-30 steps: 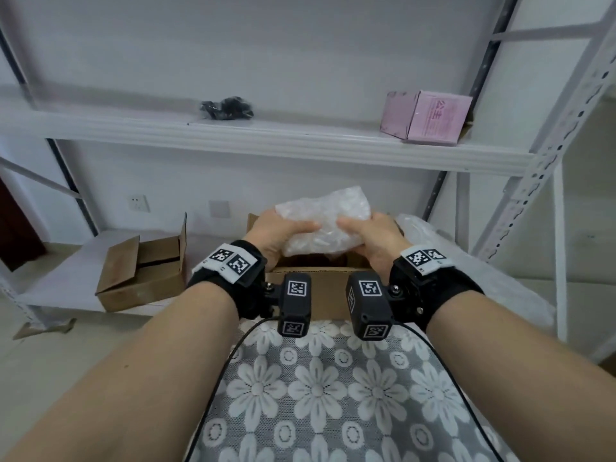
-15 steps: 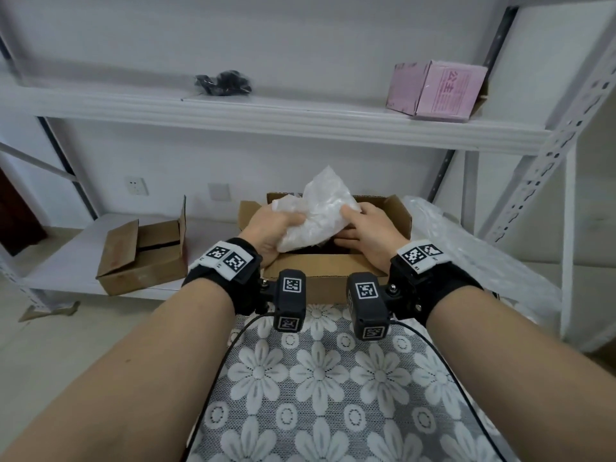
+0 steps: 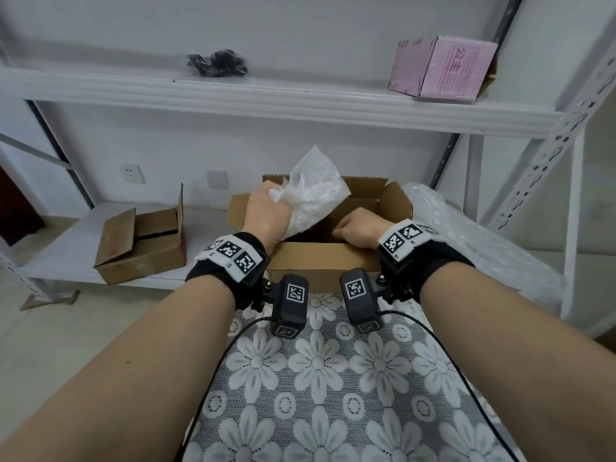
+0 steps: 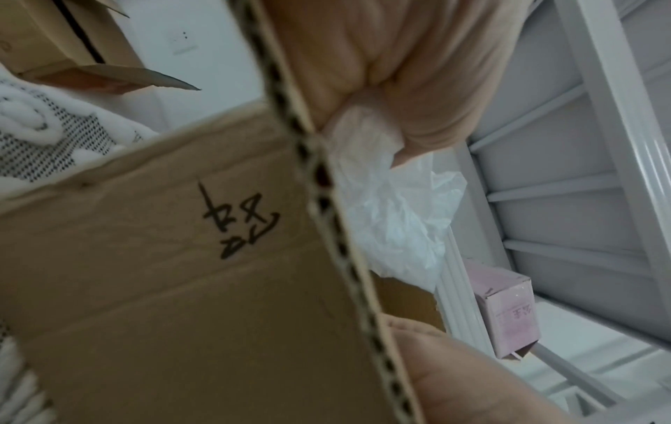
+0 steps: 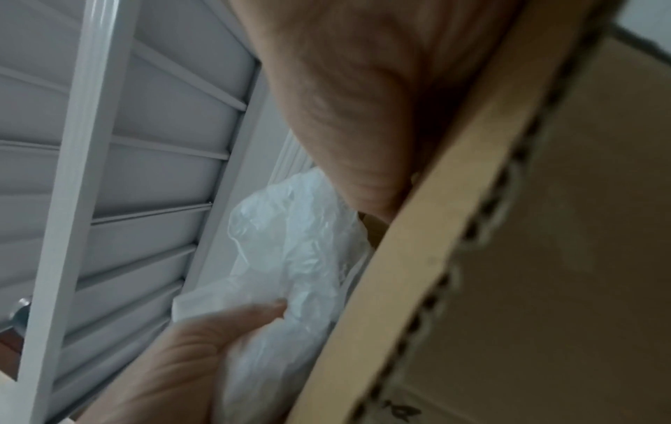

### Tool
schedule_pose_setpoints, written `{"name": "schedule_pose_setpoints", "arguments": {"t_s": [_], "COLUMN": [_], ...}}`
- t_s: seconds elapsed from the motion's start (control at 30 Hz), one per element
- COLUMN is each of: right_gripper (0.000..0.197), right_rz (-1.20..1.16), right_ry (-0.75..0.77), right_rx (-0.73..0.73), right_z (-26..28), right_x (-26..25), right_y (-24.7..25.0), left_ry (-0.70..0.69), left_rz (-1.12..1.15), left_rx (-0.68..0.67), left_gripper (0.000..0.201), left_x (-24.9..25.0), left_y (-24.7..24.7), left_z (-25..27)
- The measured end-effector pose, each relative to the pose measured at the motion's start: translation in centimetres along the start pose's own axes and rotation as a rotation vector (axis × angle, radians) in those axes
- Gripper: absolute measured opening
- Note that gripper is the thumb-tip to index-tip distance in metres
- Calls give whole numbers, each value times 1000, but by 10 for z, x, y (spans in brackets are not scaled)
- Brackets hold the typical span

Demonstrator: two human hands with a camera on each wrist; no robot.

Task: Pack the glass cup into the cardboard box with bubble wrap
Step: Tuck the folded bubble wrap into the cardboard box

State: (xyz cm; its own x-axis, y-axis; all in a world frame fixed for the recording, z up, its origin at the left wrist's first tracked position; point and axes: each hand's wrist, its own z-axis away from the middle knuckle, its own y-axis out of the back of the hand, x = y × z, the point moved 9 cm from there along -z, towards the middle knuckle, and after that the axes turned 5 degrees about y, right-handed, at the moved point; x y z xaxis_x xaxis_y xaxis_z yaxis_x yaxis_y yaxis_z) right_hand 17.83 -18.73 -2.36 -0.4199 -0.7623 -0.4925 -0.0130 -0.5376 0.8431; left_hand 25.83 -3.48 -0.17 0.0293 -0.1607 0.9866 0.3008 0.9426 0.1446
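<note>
The bubble-wrapped bundle [image 3: 313, 195] [image 4: 395, 223] [image 5: 290, 252] stands tilted in the open cardboard box [image 3: 320, 261], its top poking above the rim. No glass shows through the wrap. My left hand [image 3: 271, 208] grips the bundle's left side at the box's left flap. My right hand [image 3: 356, 228] sits apart from the bundle, just inside the front wall at the right, fingers curled. Whether they hold anything is hidden by the wall. The wrist views show each palm [image 4: 399, 86] [image 5: 345, 100] beside the box's corrugated edge [image 4: 337, 258] [image 5: 417, 258].
The box stands at the far end of a flowered cloth [image 3: 333, 378]. A loose bubble-wrap sheet [image 3: 473, 241] lies to its right against the rack upright [image 3: 546, 161]. A second open carton [image 3: 143, 245] sits on the low shelf at left. A pink box [image 3: 443, 68] and a black bundle [image 3: 216, 63] are on the upper shelf.
The bundle has come down from above the box into it. My right hand has let go of it and drawn back to the front right; the left still grips it.
</note>
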Motion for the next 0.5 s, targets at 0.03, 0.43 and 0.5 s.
{"name": "schedule_pose_setpoints", "arguments": {"t_s": [0.03, 0.43, 0.5], "right_gripper": [29, 25, 29], "right_rz": [50, 84, 40], "right_ry": [-9, -1, 21], "right_rx": [-47, -102, -14], "right_z": [-1, 1, 2], "right_x": [-1, 2, 2], "right_y": [-4, -3, 7], "left_ry": [5, 87, 87], "left_rz": [8, 153, 163], "left_rx": [-1, -16, -4], "left_gripper": [20, 19, 14], "left_x": [0, -11, -10], "left_y": [1, 1, 2], "left_z": [1, -3, -3]}}
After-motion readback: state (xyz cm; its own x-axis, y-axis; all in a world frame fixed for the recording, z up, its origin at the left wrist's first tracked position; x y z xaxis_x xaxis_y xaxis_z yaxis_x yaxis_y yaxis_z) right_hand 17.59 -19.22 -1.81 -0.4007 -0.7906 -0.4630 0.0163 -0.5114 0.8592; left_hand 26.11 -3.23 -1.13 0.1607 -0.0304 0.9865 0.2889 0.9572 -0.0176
